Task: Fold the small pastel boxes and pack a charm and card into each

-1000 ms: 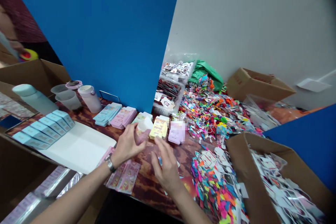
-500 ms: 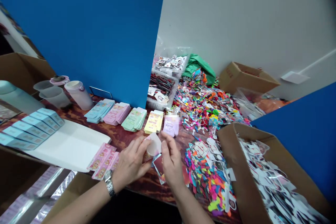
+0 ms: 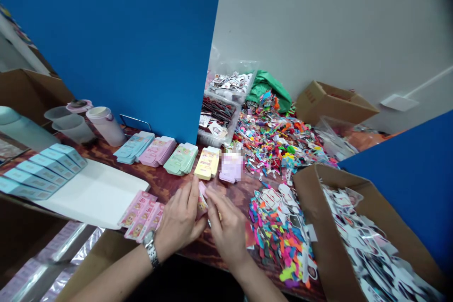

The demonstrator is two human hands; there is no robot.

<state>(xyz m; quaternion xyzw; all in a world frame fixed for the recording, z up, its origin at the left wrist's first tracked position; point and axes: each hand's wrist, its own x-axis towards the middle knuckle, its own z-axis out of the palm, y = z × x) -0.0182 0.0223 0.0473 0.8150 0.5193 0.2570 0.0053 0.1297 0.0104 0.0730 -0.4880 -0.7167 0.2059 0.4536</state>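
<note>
Head camera view: we see our left hand (image 3: 179, 224) with a watch (image 3: 151, 247) and our right hand (image 3: 228, 231) close together, pinching a little pink card (image 3: 202, 202) between them. Pink cards (image 3: 139, 214) lie just beside the left hand on the wood table (image 3: 173, 181). A cardboard box (image 3: 311, 207) of white cards (image 3: 368, 245) sits on the right. Farther on are yellow cards (image 3: 207, 163), a heap of bright paper bits (image 3: 272, 137) and a green bag (image 3: 269, 96).

The pink card (image 3: 202, 201) shows against a mottled brown tabletop (image 3: 173, 184) beside yellow cards (image 3: 207, 163).
</note>
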